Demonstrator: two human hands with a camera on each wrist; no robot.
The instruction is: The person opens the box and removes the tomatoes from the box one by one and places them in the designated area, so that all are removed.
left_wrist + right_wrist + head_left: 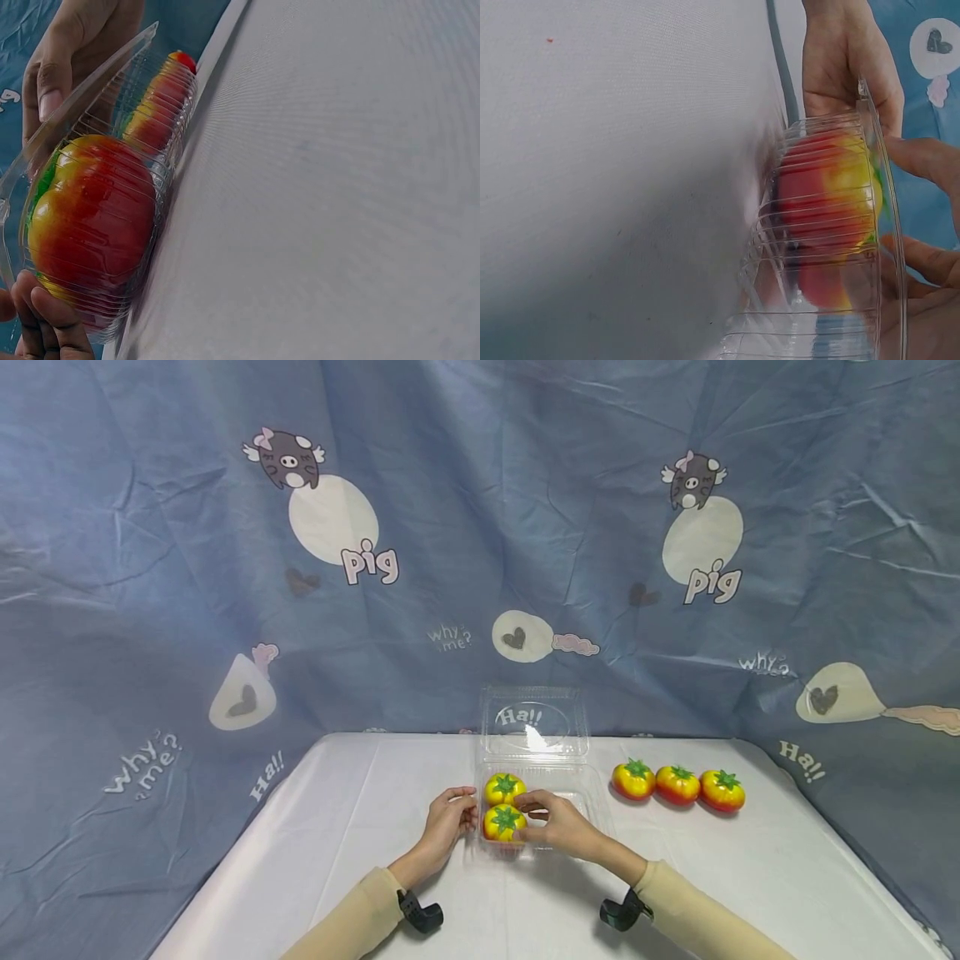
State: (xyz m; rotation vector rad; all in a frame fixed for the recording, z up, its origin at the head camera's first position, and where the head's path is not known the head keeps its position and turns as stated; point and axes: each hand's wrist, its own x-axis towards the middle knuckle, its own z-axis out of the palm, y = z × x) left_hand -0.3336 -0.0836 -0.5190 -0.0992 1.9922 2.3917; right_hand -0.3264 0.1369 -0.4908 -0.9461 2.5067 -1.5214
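A clear plastic clamshell container lies on the table with its lid raised at the back. Two red-and-yellow toy tomatoes with green leaf tops sit in its left side: a rear tomato and a front tomato. My left hand holds the container's left edge, its fingers bent close against the ribbed wall. From the right, my right hand reaches into the container and grips the front tomato between thumb and fingers. Its fingertips are partly hidden behind the rim in the right wrist view.
Three more toy tomatoes stand in a row right of the container: a left one, a middle one and a right one. A white cloth covers the table. Behind it hangs a blue printed curtain.
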